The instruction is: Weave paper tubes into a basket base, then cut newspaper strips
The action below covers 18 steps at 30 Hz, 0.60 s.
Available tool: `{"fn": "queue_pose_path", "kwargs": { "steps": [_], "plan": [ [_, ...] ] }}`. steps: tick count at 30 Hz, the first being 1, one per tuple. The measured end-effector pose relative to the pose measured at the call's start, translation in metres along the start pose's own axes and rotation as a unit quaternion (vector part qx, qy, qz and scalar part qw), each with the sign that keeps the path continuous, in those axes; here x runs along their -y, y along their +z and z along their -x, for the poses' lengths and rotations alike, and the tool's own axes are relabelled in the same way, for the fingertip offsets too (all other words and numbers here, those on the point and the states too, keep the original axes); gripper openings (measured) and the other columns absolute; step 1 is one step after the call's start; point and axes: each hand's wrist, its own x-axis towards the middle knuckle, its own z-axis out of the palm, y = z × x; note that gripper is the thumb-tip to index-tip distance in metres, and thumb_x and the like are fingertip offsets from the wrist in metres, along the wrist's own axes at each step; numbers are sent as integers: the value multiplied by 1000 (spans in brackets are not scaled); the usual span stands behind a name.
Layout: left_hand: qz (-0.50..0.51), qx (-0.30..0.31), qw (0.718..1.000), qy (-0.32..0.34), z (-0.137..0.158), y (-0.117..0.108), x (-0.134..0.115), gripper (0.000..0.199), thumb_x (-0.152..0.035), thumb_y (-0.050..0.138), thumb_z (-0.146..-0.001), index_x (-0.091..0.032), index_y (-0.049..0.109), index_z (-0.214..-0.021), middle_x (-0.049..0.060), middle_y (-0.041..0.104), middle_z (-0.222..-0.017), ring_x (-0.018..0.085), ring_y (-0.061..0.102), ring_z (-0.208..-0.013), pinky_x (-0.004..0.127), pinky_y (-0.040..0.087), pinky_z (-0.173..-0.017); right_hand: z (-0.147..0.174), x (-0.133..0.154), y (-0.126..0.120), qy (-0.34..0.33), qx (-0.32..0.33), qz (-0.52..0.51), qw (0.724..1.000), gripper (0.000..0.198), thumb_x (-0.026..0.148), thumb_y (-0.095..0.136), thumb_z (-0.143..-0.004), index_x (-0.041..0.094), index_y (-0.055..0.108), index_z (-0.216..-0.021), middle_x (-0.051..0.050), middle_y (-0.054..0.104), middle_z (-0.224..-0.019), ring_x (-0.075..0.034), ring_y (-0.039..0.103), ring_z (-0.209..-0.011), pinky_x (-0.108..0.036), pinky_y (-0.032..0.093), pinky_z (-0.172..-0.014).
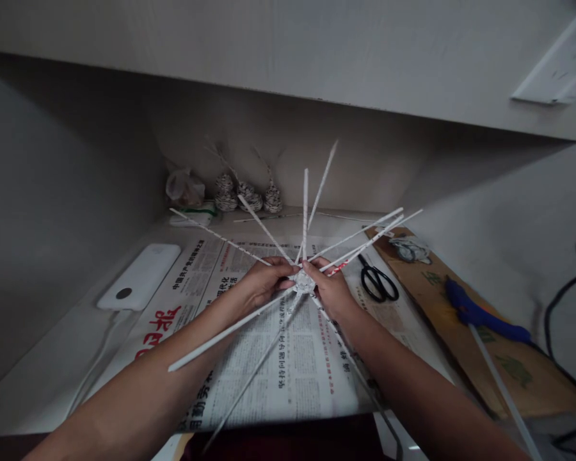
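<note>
Woven hub (304, 283): small, whitish; held over the newspaper (302, 400) between the 2 hands, at the center of the work.
Paper rods (306, 211): white, some with printed flecks; radiating from the hub in all directions, 3 of them toward the wearer.
Left hand (271, 278): thumb and fingers pinching the hub's left side.
Right hand (333, 288): gripping the hub's right side, thumb on its upper edge; a red-and-white patterned strip (338, 267) shows beside the fingers.
Scissors (378, 283): black handles; lying right of the right hand.
Power bank (141, 275): white, dark round spot; at the newspaper's left edge, white cable (93, 365) running from its near end.
Cardboard (425, 307): brown sheet, right side, green markings.
Glue gun (484, 317): blue, lying on the cardboard; a translucent stick (503, 390) extends from it toward the wearer.
Clear bundle (410, 248): crumpled, on the cardboard's far end.
Woven forms (272, 197): 3, rounded, speckled; standing along the back wall.
Plastic bag (185, 186): left of the forms, contents unclear.
Wall socket (554, 73): white plate, upper right.
Black cord (552, 314): hanging at far right.
</note>
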Motion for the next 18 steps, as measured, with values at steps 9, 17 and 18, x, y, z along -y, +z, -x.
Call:
{"fn": "queue_pose_path", "kwargs": {
  "steps": [9, 17, 18],
  "plan": [
    [-5, -30, 999, 23, 3, 3, -1, 19, 0, 78, -66, -10, 63, -60, 1, 60, -61, 8, 59, -52, 15, 54, -46, -7, -6, -3, -31, -44, 6, 999, 32, 46, 77, -68, 21, 58, -72, 6, 57, -57, -12, 49, -52, -26, 38, -52],
    [-16, -39, 998, 40, 4, 8, 0, 18, 1, 71, -72, -9, 62, -59, 2, 60, -62, 9, 60, -53, 17, 56, -48, -6, -5, -3, -68, -96, 68, 991, 10, 29, 68, -68, 20, 63, -68, 4, 61, -60, -14, 53, -56, -27, 41, -55],
    [-17, -39, 998, 43, 4, 8, 0, 19, 1, 71, -72, -9, 62, -59, 2, 60, -62, 9, 60, -53, 17, 56, -49, -6, -5, -3, -59, -83, 43, 994, 11, 29, 69, -67, 20, 65, -71, 4, 63, -61, -14, 54, -56, -27, 42, -55]
  ]
}}
